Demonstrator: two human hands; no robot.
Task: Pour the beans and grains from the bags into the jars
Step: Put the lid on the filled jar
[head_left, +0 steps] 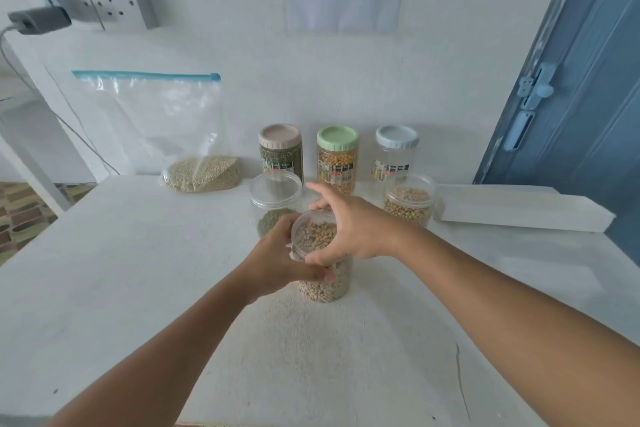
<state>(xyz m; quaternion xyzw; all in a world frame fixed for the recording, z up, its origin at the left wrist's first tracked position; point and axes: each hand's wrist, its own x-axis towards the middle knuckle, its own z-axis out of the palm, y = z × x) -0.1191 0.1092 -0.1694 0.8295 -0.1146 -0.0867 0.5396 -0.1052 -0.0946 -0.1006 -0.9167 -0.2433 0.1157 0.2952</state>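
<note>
Most of the pouring looked done: the left hand (277, 262) gripped the side of a bean-filled clear jar (325, 274) at mid-table while the right hand (346, 225) curled over its transparent lid (313, 236) (apparently closing it). Behind stood jars of soybeans (408, 206), green grains (275, 204), corn (336, 159) and dark green grains (280, 152). What seemed left was the zip bag (173, 135) of pale grain against the wall and the empty blue-lidded jar (394, 156).

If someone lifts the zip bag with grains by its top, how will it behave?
The zip bag is thin clear film, so probably floppy. Its grains sit low in one corner, so it would likely hang bottom-heavy and swing.
</note>
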